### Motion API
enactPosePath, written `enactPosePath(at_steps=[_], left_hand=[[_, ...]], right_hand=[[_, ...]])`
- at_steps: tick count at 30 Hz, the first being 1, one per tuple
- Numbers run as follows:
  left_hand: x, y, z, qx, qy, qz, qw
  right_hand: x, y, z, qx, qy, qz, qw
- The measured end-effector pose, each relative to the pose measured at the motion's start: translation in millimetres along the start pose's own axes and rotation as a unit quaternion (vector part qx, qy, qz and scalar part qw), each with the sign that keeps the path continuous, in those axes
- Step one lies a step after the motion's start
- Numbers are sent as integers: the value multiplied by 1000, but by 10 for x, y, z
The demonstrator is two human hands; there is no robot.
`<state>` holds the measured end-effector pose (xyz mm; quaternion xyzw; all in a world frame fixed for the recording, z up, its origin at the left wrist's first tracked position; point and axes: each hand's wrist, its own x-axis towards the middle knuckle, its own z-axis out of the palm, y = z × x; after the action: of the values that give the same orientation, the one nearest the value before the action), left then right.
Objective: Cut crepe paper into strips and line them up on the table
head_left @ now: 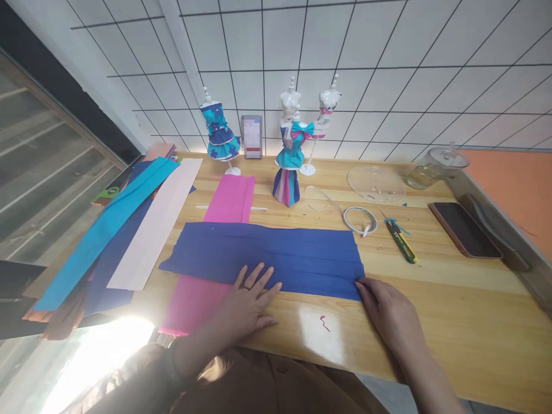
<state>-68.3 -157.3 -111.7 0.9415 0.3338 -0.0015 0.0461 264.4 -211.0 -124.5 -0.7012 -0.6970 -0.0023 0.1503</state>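
A dark blue strip of crepe paper (310, 256) lies across the middle of the wooden table. My left hand (254, 299) rests on its lower edge with the fingers spread. At the lower right corner of the strip, my right hand (388, 307) pinches the edge between thumb and fingers. Beneath the blue strip runs a pink strip (233, 195), showing above and below it. A roll of double-sided tape (360, 221) sits just beyond the blue strip's upper right corner. Right of that is a green and black utility knife (402, 241).
Small mannequins in paper dresses (219, 132) stand along the tiled wall, near a propped phone (252, 137). Folded paper strips (142, 230) pile at the left. On the right are a dark phone (466, 230), a clear plate (376, 184) and a glass jar (435, 167).
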Motion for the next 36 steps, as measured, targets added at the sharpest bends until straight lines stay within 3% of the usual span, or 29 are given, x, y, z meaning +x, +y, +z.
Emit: enactPosePath(at_steps=[2,5,8,12,15,20,25,36], left_hand=[[0,8,1,-1,2,-3,1000],[-1,5,1,-3,4,-2,1000],[0,0,0,-6,10,0,1000],[1,8,-9,-4,19,0,1000],[-2,6,-28,0,22,7,1000],[32,-82,-80,-4,53,24,998],[127,-269,-150,-30,118,-42,992],[161,-590,-298,-81,61,-92,991]], right_hand=[[4,-20,-23,17,20,9,1000],[-11,-152,-81,24,99,26,994],[-58,-434,-100,40,145,-22,988],[-114,-868,18,76,96,-158,980],[-117,-1042,127,49,42,-195,979],[-93,-1043,161,23,5,-216,976],[-94,-1030,140,-9,4,-229,973],[-91,-1036,188,-43,76,-246,965]])
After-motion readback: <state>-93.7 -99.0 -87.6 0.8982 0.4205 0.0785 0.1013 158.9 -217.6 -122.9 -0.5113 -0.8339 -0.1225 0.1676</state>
